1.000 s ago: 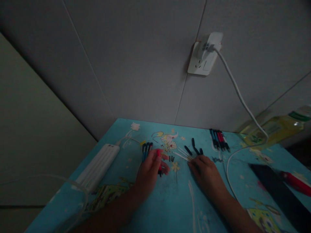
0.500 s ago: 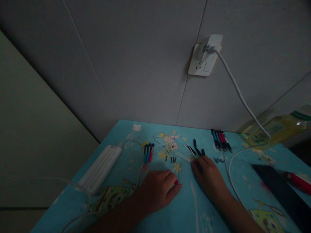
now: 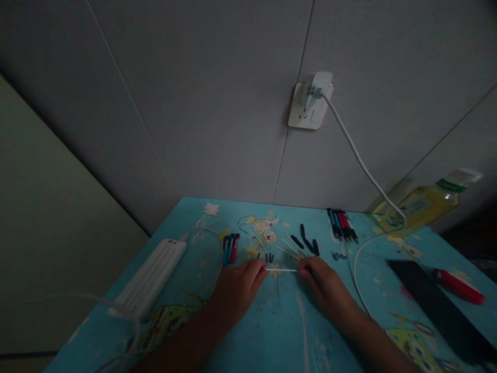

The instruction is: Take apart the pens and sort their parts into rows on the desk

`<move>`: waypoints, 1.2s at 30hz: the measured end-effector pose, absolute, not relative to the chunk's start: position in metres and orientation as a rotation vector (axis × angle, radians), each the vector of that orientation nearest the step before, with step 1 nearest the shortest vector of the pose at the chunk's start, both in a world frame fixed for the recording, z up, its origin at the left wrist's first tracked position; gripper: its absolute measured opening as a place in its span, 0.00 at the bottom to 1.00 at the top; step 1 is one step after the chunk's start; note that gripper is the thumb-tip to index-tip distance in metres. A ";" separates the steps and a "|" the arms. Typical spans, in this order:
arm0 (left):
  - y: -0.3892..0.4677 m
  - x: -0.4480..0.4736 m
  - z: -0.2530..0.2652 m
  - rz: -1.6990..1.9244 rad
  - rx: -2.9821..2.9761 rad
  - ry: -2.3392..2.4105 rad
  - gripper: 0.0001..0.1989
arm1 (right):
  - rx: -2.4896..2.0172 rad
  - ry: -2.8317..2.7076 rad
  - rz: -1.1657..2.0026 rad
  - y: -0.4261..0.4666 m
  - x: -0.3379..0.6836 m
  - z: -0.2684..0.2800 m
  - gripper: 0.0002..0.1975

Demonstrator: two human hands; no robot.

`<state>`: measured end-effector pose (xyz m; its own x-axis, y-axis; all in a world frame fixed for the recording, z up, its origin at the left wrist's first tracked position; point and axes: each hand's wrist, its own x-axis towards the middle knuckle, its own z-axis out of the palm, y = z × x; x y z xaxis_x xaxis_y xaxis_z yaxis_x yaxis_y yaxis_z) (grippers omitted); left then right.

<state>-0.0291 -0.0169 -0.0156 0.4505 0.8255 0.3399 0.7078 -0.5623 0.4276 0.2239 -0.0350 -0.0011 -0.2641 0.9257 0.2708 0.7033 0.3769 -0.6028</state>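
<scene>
A thin white pen refill (image 3: 281, 270) spans the gap between my hands, lying nearly level. My right hand (image 3: 320, 282) pinches its right end. My left hand (image 3: 240, 285) is closed at the other end, around a red pen barrel that its fingers now hide almost wholly. More thin white refills (image 3: 289, 252) lie fanned out beyond my right fingers. Several small dark pieces (image 3: 269, 257), too small to name, rest just past my left fingertips. Black pen parts (image 3: 306, 241) lie behind the refills. Blue and red pen barrels (image 3: 232, 248) stand side by side at the left.
A row of pens (image 3: 342, 225) lies at the back right, with small dark clips (image 3: 339, 256) before it. A white power strip (image 3: 151, 277) is on the left. Rightward are a dark flat strip (image 3: 435, 305), a red-handled tool (image 3: 460, 286), a yellow-liquid bottle (image 3: 421, 207) and a white cable (image 3: 359, 264).
My right hand has picked up a white refill and brought it to my left hand. The left hand has turned and moved slightly away from me. The view has shifted a little.
</scene>
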 end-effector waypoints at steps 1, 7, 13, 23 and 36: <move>-0.015 -0.030 -0.018 0.788 2.476 1.326 0.10 | -1.374 -2.062 0.491 -0.037 0.223 0.000 0.09; -0.014 -0.032 -0.021 0.754 2.534 1.327 0.12 | -1.362 -2.081 0.378 -0.037 0.219 -0.002 0.09; -0.019 -0.031 -0.012 0.660 2.547 1.357 0.13 | -1.369 -2.092 0.280 -0.035 0.223 -0.006 0.08; -0.023 -0.027 -0.009 0.408 2.714 1.418 0.10 | -1.422 -2.128 0.283 -0.035 0.222 -0.008 0.07; -0.032 -0.020 -0.018 0.345 2.824 1.338 0.09 | -1.146 -2.231 0.336 -0.041 0.204 -0.006 0.06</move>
<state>-0.0201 -0.0318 -0.0176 0.6136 0.7643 0.1981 0.7648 -0.6377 0.0915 0.2045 -0.0412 -0.0063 -0.4458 0.8023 0.3970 0.6499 0.5950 -0.4729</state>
